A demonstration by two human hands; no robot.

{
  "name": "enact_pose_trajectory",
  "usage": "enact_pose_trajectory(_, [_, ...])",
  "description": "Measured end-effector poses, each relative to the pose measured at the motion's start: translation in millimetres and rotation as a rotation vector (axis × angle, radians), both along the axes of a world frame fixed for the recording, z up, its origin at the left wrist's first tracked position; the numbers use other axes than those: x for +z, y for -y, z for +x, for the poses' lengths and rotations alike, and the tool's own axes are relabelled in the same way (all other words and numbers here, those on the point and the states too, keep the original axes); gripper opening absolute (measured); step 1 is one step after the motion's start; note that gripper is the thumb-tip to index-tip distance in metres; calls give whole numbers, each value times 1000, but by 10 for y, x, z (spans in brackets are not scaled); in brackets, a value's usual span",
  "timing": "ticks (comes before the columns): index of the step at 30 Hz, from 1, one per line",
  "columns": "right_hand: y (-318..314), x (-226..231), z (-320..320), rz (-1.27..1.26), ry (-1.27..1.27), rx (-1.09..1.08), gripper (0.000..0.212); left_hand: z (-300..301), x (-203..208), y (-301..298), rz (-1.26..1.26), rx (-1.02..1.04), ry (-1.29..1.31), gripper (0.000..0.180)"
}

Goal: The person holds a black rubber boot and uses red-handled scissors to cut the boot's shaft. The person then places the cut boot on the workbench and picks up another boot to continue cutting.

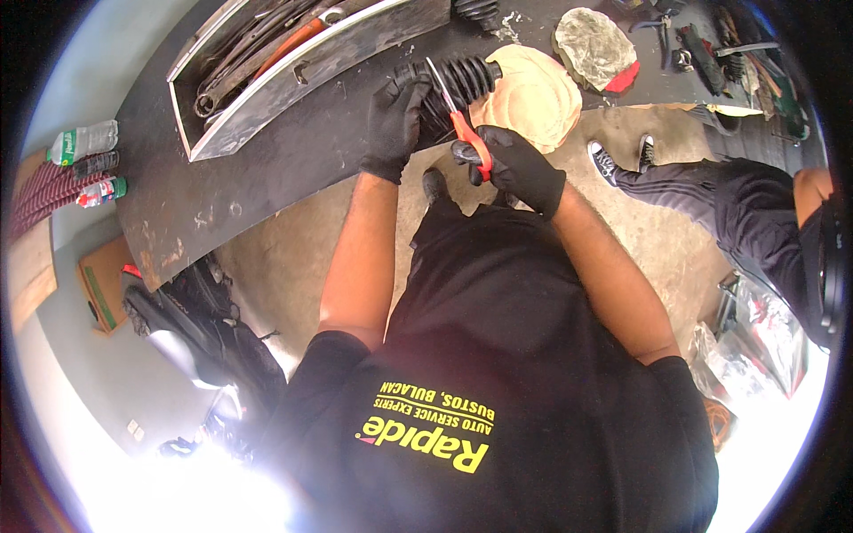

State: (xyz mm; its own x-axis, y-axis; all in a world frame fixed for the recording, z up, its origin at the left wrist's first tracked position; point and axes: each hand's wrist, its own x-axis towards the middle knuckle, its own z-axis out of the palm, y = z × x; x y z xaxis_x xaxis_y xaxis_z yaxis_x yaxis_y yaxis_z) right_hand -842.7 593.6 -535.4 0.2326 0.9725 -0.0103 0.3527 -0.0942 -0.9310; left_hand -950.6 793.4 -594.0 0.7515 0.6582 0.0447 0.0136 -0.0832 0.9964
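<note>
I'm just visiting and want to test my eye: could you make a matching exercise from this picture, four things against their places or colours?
1. Scissors
2. Ribbed rubber boot
3. Wrenches
4. Plastic bottles

A. Inside the long open tray
B. Far left of the picture
C. In the gloved right hand
D. Black, against the gloved left hand

Pairs: 1-C, 2-D, 3-A, 4-B
</note>
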Motion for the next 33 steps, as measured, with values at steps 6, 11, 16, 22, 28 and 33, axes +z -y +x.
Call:
enact_pose_trajectory(6, [-23,338,-35,-377,-730,-174,24,33,11,5,135,7,12,17])
enact_pose_trajectory(11, [-34,396,-75,-391,-739,-194,21,12,116,68,47,14,69,19])
enact_pose_trajectory(16, [48,259,-62,-375,-737,-159,20,-27,205,149,6,32,41,20])
enact_pose_trajectory(22, [168,47,-29,-283,-719,-118,28,-82,210,93,-139,-48,1,21])
enact_pose_trajectory(28, [261,-15,9,-305,-782,-86,33,-35,234,33,109,-90,68,19])
enact_pose_trajectory(33, [267,-40,42,-303,-859,-34,28,-79,263,173,-142,-76,-3,21])
